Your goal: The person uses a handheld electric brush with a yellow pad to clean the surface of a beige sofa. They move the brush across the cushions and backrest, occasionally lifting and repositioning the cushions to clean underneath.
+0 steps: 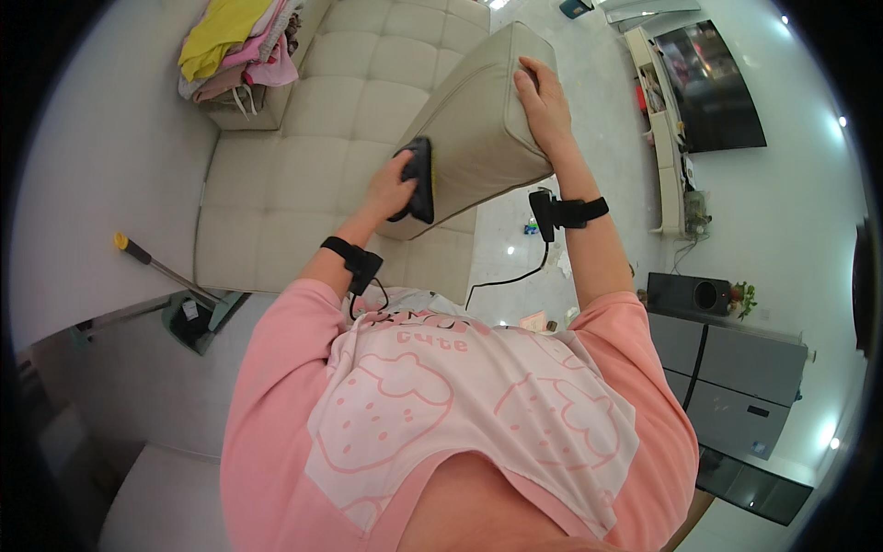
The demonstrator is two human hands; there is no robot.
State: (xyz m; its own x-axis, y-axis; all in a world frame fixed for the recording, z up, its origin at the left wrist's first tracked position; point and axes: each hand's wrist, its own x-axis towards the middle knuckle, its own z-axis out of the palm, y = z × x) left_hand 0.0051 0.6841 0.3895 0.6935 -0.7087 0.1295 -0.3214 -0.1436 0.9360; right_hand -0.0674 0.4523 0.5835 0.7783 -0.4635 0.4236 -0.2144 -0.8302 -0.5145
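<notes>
My left hand point(391, 190) is closed around a dark brush point(422, 181) with short yellowish bristles. Those bristles face the side of a beige upholstered sofa cushion point(476, 131), and the brush seems to touch it. The cushion is tilted up over the tufted sofa seat point(331, 96). At its raised upper right end, my right hand point(545, 103) grips the edge, with the fingers bent over the rim. Black straps with small devices and cables circle both forearms.
Folded clothes point(241, 48) are piled on the sofa's armrest at the upper left. A long-handled dustpan point(193, 317) stands at the left. On the right are a low TV cabinet point(666, 152), a television point(710, 86), a black speaker point(686, 293) and a grey refrigerator point(738, 386).
</notes>
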